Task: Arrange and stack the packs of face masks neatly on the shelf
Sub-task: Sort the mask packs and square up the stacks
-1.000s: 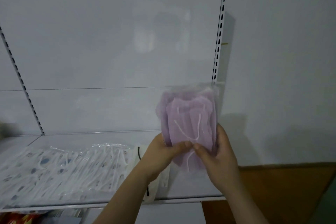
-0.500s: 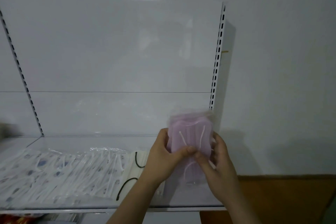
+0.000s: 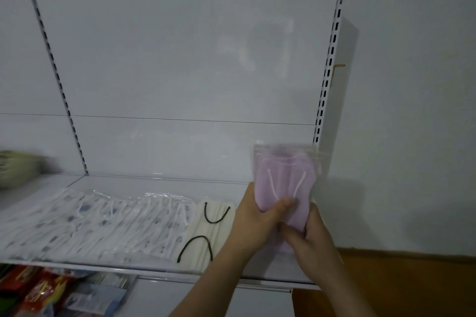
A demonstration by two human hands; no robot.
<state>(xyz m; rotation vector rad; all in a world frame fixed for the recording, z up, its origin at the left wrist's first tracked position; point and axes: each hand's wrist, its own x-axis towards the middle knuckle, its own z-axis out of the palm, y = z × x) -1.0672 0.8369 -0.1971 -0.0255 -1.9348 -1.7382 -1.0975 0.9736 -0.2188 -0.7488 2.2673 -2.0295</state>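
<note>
Lowered slightly, purple mask pack (image 3: 284,188) partly hidden by both hands.

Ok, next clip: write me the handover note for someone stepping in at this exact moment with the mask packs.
Left hand: grips the purple mask pack from its left side, thumb across the front.
Right hand: holds the same pack at its lower edge.
The pack is upright, over the right end of the shelf, not yet set down.
Done: printed white packs lie in an overlapping row on the left part of the shelf; a cream pack with black ear loops lies flat beside them.
Left: lay the purple pack in the gap right of the cream one, probably, then tidy the row.
</note>
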